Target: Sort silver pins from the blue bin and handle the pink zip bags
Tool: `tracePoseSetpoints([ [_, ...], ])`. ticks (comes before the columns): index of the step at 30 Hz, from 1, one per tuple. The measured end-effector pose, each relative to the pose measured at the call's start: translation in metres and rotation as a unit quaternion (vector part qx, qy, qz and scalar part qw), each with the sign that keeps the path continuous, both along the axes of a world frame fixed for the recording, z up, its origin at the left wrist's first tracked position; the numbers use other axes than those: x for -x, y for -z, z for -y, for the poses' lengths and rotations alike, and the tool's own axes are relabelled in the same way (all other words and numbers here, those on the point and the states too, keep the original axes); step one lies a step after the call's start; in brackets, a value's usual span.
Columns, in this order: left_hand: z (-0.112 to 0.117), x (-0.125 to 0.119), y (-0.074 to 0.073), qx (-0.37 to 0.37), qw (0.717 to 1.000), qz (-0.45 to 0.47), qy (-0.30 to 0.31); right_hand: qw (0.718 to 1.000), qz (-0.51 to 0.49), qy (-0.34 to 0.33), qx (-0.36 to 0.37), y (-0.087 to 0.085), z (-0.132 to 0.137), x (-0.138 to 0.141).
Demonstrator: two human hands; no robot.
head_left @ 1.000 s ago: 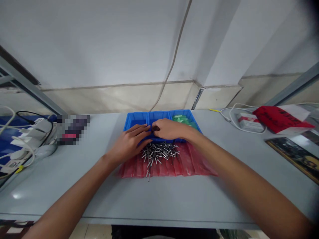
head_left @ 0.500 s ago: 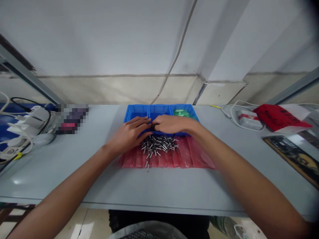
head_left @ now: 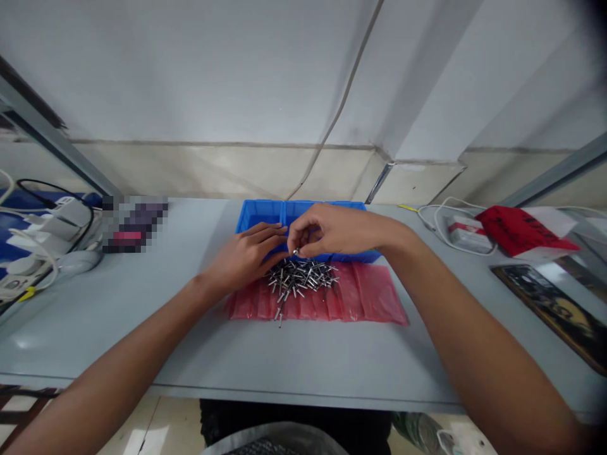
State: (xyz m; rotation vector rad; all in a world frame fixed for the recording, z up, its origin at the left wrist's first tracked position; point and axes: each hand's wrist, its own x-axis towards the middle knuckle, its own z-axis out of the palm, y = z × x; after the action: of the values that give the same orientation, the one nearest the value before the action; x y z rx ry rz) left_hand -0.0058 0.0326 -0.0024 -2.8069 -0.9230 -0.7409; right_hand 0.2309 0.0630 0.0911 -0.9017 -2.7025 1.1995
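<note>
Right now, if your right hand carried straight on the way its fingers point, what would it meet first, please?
Most likely your left hand, whose fingers lie just ahead of the rivet pinched in your right hand; depth is hard to judge here, so it might pass above them.

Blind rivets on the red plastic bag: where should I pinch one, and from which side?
Pinch the thin stem of the rivet sticking out at the pile's near edge, coming from the near side over the bare red plastic bag. It lies apart from the crossed, tangled rivets in the middle, so it should lift free without snagging.
</note>
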Motion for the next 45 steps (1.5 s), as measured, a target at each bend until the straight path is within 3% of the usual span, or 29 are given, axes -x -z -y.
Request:
tracePoseSetpoints([
  [5, 0.000, 0.001, 0.002, -0.009, 1.000, -0.004, -0.002, 0.998, 0.033, -0.014, -0.042, -0.007, 0.006, 0.000],
  [10, 0.002, -0.001, 0.002, -0.030, 0.999, 0.008, -0.008, 0.970, 0.145, 0.080, -0.175, 0.014, -0.003, 0.004],
  [15, 0.000, 0.000, 0.004, -0.053, 0.998, 0.013, -0.005, 0.968, 0.198, 0.044, -0.150, 0.034, -0.006, 0.020],
  [20, -0.001, 0.000, 0.006, -0.049, 0.999, 0.014, -0.003, 0.970, 0.211, -0.005, -0.123, 0.028, -0.006, 0.022],
  [24, -0.001, -0.001, 0.006, -0.040, 0.999, 0.030, -0.002, 0.954, 0.223, 0.042, -0.194, 0.022, -0.001, 0.018],
  [28, -0.001, -0.001, 0.006, -0.039, 0.999, 0.024, -0.005, 0.922, 0.252, 0.087, -0.282, 0.030, 0.002, 0.022],
  [36, -0.001, -0.001, 0.004, -0.041, 0.999, 0.017, -0.003, 0.936, 0.233, 0.032, -0.261, 0.049, -0.011, 0.021],
  [45, 0.000, -0.001, 0.002, -0.047, 0.999, 0.022, 0.005, 0.926, 0.202, 0.066, -0.312, 0.063, -0.029, 0.019],
])
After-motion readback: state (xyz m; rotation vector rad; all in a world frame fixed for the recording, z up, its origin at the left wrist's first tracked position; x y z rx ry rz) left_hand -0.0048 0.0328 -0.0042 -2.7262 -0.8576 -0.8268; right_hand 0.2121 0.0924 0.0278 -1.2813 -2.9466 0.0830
